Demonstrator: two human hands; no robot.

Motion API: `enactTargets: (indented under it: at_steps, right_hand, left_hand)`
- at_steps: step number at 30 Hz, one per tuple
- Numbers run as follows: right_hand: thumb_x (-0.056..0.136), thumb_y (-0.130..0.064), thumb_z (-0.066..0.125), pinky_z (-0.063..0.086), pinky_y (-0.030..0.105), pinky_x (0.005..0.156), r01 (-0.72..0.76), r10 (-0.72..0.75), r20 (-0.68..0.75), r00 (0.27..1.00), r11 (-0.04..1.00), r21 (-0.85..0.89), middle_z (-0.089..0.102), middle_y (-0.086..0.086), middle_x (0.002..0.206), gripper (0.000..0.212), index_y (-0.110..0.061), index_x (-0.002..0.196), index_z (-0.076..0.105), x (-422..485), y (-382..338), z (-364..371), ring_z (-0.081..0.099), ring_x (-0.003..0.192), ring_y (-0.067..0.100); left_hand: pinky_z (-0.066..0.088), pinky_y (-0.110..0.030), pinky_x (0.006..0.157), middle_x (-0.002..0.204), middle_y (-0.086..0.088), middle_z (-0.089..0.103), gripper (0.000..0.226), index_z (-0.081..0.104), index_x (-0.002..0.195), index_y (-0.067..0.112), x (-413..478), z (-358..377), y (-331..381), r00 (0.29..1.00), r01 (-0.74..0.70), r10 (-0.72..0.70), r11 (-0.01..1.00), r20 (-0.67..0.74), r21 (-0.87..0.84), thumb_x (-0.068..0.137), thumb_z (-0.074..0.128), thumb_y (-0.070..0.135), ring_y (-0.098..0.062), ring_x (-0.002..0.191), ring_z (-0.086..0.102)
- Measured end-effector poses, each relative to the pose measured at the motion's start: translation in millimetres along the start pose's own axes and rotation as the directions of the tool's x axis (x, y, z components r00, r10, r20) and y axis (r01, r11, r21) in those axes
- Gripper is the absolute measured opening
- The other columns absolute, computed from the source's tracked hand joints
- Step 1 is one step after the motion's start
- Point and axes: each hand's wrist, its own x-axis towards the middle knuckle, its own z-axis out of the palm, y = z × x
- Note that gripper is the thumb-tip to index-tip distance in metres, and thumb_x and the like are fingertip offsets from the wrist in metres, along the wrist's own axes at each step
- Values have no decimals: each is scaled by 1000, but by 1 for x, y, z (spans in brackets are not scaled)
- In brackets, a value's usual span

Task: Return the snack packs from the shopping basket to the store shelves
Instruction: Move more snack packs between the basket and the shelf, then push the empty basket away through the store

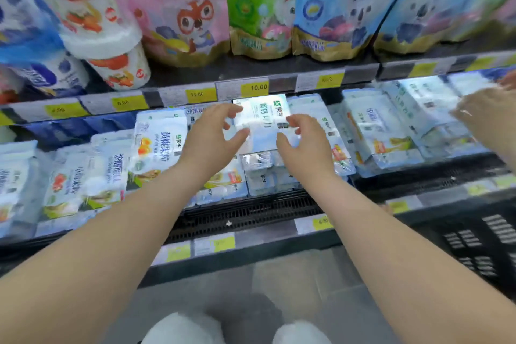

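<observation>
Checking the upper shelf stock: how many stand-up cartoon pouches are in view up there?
4: a pink pouch at left, a green pouch beside it, then two blue pouches at right. More may stand hidden behind them.

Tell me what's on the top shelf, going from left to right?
White cups with red fruit → pink squirrel bag → green bag → blue koala bag → another blue koala bag.

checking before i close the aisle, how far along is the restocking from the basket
Looks done: one white pack lies on top of the stack on the lower shelf. In hand: nothing; the left hand and right hand are open either side of it, apparently apart from it. Left: unclear, since the inside of the black basket at lower right is out of view.
</observation>
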Motion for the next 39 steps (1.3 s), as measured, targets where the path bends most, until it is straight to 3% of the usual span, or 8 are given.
enactTargets:
  at_steps: [5,13,19,23,27,29,32,39]
  right_hand:
    - [90,-29,55,33,23,77,-133,132,138,982,991,-7,51,-6,113,35,-19,123,51,-43,-73,-80,46,93,8]
    - [89,-35,55,36,20,63,-90,91,250,964,996,-13,55,-12,94,24,-23,110,56,-121,-130,-190,50,76,-1]
    - [88,-28,54,44,28,70,-161,162,146,976,987,-19,55,-18,81,9,-28,97,57,-174,-118,-243,52,72,1]
    - [87,-28,56,45,29,77,-322,322,33,946,947,-17,58,-14,87,15,-25,102,60,-221,-89,-275,57,88,11]
    - [86,-28,59,47,28,79,-500,501,-97,860,865,38,59,-14,86,11,-28,97,60,-266,-41,-305,57,87,13]
    - [86,-28,59,44,22,69,-578,583,-149,799,812,80,56,-17,83,10,-28,96,58,-283,-11,-320,56,82,11]
    - [85,-28,59,33,10,54,-669,685,-220,694,727,154,56,-14,83,9,-28,94,58,-298,36,-342,53,75,6]
    - [84,-18,62,41,24,72,-800,845,-208,492,533,275,59,-2,82,12,-18,95,59,-287,178,-402,62,90,23]
  left_hand:
    - [43,-26,73,99,12,58,35,55,119,30,-28,-74,79,989,53,-54,999,136,14,86,62,39,-5,79,54]
    - [47,-27,74,88,19,56,29,57,114,29,-104,-139,186,966,2,-21,997,257,75,87,62,37,-7,79,57]
    - [45,-23,67,86,21,58,21,58,106,33,-125,-121,231,944,-66,62,998,325,0,87,61,38,0,76,58]
    - [36,-9,61,82,27,57,18,58,104,35,-139,-90,260,881,-144,150,988,449,-48,87,61,38,6,75,55]
    - [40,-8,62,81,24,59,16,60,103,34,-155,-42,296,780,-267,267,960,566,-85,87,60,37,7,73,55]
    - [44,-14,66,82,22,60,18,61,105,31,-160,-13,315,725,-299,297,949,621,-105,88,60,36,4,74,56]
    - [35,-6,64,81,26,57,16,59,103,34,-160,35,346,655,-353,322,930,684,-100,88,60,38,10,73,52]
    - [36,-13,60,84,21,58,21,61,108,28,-132,182,418,571,-327,223,944,790,-30,89,58,37,4,73,52]
